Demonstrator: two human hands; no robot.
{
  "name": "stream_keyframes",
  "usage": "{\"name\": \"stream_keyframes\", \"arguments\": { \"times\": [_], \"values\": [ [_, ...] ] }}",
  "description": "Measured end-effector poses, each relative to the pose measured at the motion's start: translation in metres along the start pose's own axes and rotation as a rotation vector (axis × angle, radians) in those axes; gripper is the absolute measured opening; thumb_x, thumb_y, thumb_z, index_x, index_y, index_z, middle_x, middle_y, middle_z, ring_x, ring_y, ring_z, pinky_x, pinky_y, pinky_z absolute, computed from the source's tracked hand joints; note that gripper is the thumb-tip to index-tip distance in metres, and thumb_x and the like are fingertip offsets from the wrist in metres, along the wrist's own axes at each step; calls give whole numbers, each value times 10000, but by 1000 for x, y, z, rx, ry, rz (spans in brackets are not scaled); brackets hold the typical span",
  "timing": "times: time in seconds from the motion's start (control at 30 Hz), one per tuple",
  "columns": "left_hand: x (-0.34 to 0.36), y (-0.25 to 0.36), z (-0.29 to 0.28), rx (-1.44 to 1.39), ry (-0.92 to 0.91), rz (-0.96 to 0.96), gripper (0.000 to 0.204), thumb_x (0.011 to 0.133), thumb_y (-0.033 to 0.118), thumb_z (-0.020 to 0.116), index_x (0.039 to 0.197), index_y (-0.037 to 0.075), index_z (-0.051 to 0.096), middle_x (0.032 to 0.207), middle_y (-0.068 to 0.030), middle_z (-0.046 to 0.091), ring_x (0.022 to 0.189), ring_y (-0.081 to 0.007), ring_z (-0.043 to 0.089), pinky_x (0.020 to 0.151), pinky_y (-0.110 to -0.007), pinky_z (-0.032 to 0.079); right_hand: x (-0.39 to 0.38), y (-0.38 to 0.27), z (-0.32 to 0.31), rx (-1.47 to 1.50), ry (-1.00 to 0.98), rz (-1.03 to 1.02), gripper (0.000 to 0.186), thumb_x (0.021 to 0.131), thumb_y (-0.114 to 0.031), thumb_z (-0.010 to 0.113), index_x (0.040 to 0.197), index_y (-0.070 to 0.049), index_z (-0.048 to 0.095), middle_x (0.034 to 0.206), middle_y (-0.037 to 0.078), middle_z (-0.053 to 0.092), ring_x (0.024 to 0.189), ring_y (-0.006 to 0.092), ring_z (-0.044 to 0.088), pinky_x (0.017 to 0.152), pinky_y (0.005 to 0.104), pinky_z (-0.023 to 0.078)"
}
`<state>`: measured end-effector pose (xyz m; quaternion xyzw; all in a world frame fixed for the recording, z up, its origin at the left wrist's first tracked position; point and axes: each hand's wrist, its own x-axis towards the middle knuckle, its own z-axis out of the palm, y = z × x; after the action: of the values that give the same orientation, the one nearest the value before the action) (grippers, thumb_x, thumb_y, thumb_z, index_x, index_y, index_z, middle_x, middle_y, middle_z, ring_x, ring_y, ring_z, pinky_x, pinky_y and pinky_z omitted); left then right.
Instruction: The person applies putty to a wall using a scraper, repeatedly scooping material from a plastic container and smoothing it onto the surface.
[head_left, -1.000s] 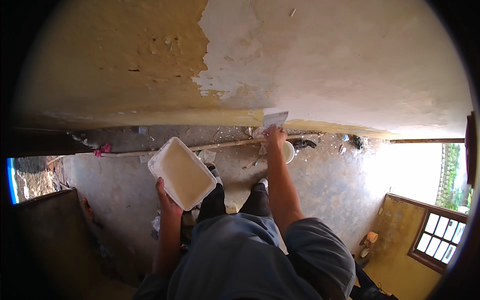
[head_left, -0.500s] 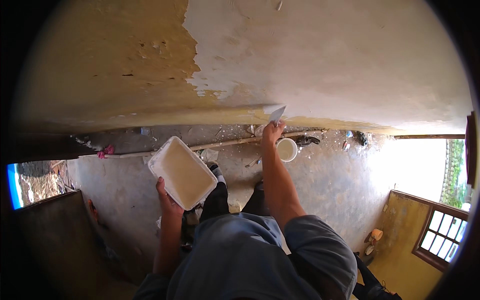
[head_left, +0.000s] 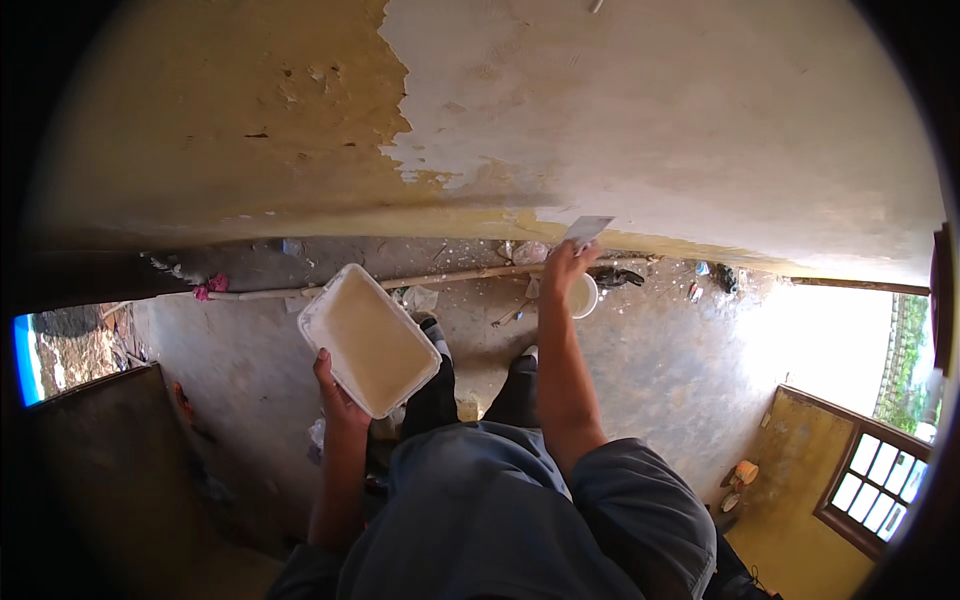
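My left hand (head_left: 342, 396) grips the lower left edge of a white rectangular tray (head_left: 322, 318), thumb over the rim. A pale cream paste or liquid (head_left: 372, 345) covers the inside of the tray. My right hand (head_left: 570, 268) is closed round a putty knife (head_left: 590, 230), its wide flat blade up by the lower part of the wall. The wall (head_left: 640, 130) is coated whitish on the right, while bare ochre wall (head_left: 230, 110) with chips shows on the left. Beneath my right hand, a white bucket (head_left: 585, 298) stands on the floor, partly hidden by the wrist.
A long wooden pole (head_left: 470, 273) lies along the wall's foot among scraps and white flecks. A dark crumpled item (head_left: 620, 277) is near the bucket, a pink cloth (head_left: 212, 286) at the pole's left end. A window (head_left: 880, 475) stands at right.
My right hand with the putty knife has moved to the right along the wall, now covering part of the bucket. My left hand and the tray stay nearly in place.
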<state>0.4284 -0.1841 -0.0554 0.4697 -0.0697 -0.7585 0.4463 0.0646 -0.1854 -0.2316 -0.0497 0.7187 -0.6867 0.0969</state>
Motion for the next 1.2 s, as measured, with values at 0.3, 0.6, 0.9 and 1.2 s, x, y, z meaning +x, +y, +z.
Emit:
{"name": "stream_keyframes", "arguments": {
  "times": [0.3, 0.6, 0.9, 1.2],
  "values": [
    [-6, 1, 13, 23, -58, 41, 705, 847, 472, 598, 1398, 93, 378, 1357, -101, 473, 1223, -302, 476, 1013, -468, 408, -97, -74, 65, -114, -250, -128, 342, 842, -64, 522, 1134, 51, 387, 1021, 237, 454, 954, 349, 469, 873, 487, 397],
    [-6, 0, 16, 28, -72, 45, 703, 847, 473, 601, 1392, 84, 387, 1343, -105, 484, 1214, -300, 483, 1009, -459, 410, -98, -143, 97, -388, -658, -393, 463, 833, -91, 550, 1188, 157, 385, 1186, 342, 462, 1159, 478, 459, 960, 496, 388],
    [-12, -3, 17, 18, -48, 71, 685, 847, 462, 603, 1370, 68, 403, 1315, -114, 509, 1197, -294, 504, 1003, -448, 419, 55, 15, -15, 244, -16, 393, 491, 848, -16, 467, 1295, -9, 265, 974, 159, 534, 775, 243, 554, 678, 344, 496],
    [-18, 5, 28, 6, -92, 36, 659, 858, 433, 595, 1361, 50, 407, 1299, -117, 523, 1184, -287, 519, 1003, -428, 424, -135, -104, 135, -327, -494, -302, 534, 827, -118, 540, 1264, 130, 358, 1270, 387, 405, 1207, 525, 390, 1032, 511, 324]
  ]
}}
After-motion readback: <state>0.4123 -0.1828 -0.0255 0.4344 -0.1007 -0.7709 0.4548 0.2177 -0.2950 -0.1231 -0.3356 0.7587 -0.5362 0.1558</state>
